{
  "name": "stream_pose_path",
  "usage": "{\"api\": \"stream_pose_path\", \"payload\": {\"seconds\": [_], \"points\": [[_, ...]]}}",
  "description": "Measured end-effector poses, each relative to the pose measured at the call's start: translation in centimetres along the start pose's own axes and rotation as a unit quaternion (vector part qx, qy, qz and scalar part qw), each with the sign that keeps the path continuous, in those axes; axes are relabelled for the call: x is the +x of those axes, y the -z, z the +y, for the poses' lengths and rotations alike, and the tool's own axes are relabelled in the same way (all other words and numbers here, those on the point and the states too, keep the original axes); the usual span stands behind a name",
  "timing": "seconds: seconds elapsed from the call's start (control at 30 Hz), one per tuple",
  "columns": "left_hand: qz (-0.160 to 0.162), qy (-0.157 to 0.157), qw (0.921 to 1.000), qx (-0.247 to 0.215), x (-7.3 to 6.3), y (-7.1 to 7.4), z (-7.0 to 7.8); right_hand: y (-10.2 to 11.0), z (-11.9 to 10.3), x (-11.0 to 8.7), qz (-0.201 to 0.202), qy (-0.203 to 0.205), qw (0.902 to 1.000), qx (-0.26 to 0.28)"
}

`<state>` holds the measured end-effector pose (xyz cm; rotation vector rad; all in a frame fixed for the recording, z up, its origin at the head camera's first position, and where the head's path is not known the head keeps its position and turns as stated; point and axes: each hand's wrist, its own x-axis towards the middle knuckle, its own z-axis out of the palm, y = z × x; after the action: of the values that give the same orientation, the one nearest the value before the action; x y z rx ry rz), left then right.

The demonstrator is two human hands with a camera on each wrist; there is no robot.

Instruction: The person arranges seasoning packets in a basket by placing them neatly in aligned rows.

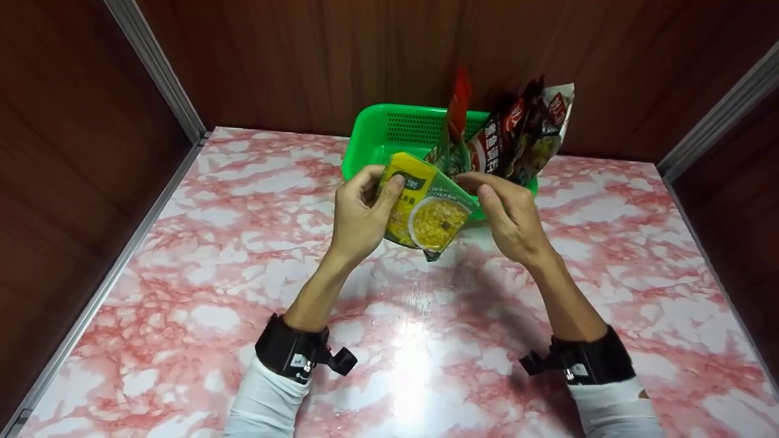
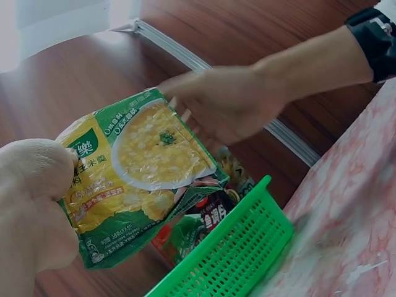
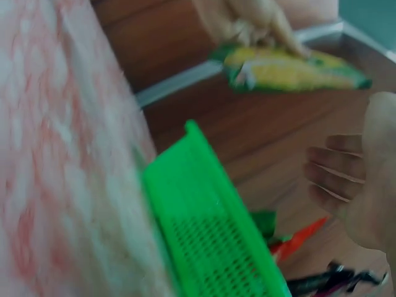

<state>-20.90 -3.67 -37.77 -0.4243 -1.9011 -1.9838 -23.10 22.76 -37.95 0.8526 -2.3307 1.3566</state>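
Observation:
My left hand (image 1: 359, 222) pinches the left edge of a yellow and green soup mix packet (image 1: 439, 222), thumb on its front. The packet pictures a bowl of corn soup and is held tilted in front of the basket. My right hand (image 1: 514, 216) is beside the packet's right edge. In the right wrist view, the fingers (image 3: 337, 179) of that hand are loosely bent, with nothing in them and a gap to the packet (image 3: 291, 71). A green plastic basket (image 1: 365, 137) stands behind both hands, its front partly hidden by them.
In the basket, a red and green packet (image 1: 459, 106) stands upright, and dark seasoning packets (image 1: 490, 143) lean out to the right. The basket is close to the brown wood-grain back wall (image 1: 274, 61). Beneath is a red and white marbled tabletop (image 1: 201, 255).

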Motion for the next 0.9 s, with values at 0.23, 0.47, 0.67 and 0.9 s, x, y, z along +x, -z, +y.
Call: {"api": "stream_pose_path", "payload": {"seconds": [0.23, 0.47, 0.67, 0.9], "points": [[-0.009, -0.001, 0.9999, -0.006, -0.1, -0.5, -0.1, 0.0, -2.0, -0.3, -0.016, 0.010, 0.9998, 0.010], [-0.018, 0.011, 0.9997, -0.011, -0.4, -0.9, -0.1, -0.4, -2.4, -0.3, -0.032, 0.016, 0.9994, 0.004], [-0.024, 0.019, 0.9995, -0.012, -0.5, -1.0, -0.3, -0.6, -2.2, -0.2, -0.027, 0.045, 0.9984, 0.020], [-0.042, 0.020, 0.9989, 0.001, -0.5, -0.8, -0.5, -0.4, -2.3, -0.4, -0.049, 0.027, 0.9981, 0.026]]}}
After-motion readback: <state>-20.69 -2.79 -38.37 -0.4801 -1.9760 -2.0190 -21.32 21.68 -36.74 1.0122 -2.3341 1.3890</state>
